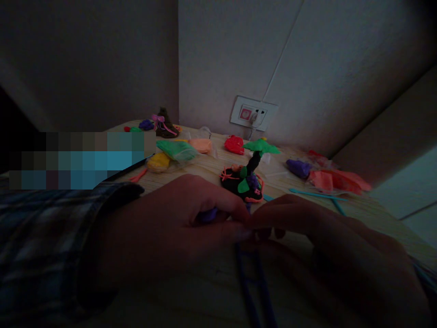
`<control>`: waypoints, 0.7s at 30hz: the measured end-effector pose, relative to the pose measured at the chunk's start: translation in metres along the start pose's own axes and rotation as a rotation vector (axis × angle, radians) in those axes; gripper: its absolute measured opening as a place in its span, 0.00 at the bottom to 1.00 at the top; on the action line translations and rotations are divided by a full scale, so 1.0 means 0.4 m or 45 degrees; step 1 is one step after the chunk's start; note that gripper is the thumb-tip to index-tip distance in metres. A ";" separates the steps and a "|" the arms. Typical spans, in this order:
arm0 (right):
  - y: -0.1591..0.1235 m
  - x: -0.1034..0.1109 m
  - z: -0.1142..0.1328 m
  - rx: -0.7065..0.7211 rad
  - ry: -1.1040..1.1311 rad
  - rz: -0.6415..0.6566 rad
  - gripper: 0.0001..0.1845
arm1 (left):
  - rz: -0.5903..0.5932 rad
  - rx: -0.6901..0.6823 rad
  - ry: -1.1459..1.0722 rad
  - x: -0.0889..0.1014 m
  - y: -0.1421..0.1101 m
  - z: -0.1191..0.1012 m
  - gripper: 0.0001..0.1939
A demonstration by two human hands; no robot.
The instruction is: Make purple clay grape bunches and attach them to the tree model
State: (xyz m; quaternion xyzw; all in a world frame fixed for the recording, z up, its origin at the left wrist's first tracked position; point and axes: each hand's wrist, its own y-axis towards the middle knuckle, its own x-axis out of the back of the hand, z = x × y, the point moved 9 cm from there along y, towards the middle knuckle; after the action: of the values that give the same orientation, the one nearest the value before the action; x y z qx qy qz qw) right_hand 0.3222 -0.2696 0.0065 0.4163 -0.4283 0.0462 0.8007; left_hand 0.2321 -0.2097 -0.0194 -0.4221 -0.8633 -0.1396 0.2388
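My left hand (170,223) is closed around a lump of purple clay (209,214), which peeks out between the fingers. My right hand (327,241) meets it fingertip to fingertip and pinches the same clay near the middle. Two thin purple clay ropes (254,287) run from below the fingertips toward me across the wooden table (375,214). Just behind the hands stands a clay model (247,180) with a black base, an orange rim, a dark trunk and a green top. The scene is dim.
Bags and lumps of clay lie across the back of the table: yellow (159,161), green (177,149), orange (201,145), red (234,144), purple (298,167), pink-red (336,180). A brown clay figure (165,124) stands far left. Teal sticks (317,193) lie right. A wall socket (252,114) sits behind.
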 end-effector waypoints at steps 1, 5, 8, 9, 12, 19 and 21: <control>0.002 0.000 -0.002 0.006 0.029 0.006 0.08 | 0.002 0.006 -0.023 -0.002 0.001 0.001 0.15; 0.002 -0.004 -0.015 -0.016 0.101 0.040 0.06 | -0.002 0.006 -0.030 -0.004 -0.001 0.002 0.15; 0.000 -0.005 -0.019 -0.019 0.114 0.053 0.07 | 0.009 0.024 -0.041 -0.007 0.000 0.006 0.14; 0.000 -0.005 -0.019 -0.014 0.112 0.057 0.07 | 0.004 0.015 -0.049 -0.006 0.001 0.004 0.14; 0.001 -0.004 -0.020 -0.002 0.113 0.067 0.07 | 0.003 -0.002 -0.044 -0.004 0.005 0.000 0.13; 0.005 -0.006 -0.017 -0.023 0.096 0.101 0.08 | -0.006 -0.014 -0.061 -0.003 0.009 -0.006 0.12; 0.006 -0.006 -0.018 -0.043 0.108 0.093 0.10 | -0.012 -0.035 -0.036 -0.003 0.006 -0.007 0.13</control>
State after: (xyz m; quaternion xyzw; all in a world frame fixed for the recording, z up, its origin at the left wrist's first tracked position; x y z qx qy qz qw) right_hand 0.3244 -0.2623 0.0041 0.3844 -0.4096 0.0859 0.8229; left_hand 0.2357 -0.2102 -0.0177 -0.4232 -0.8666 -0.1466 0.2200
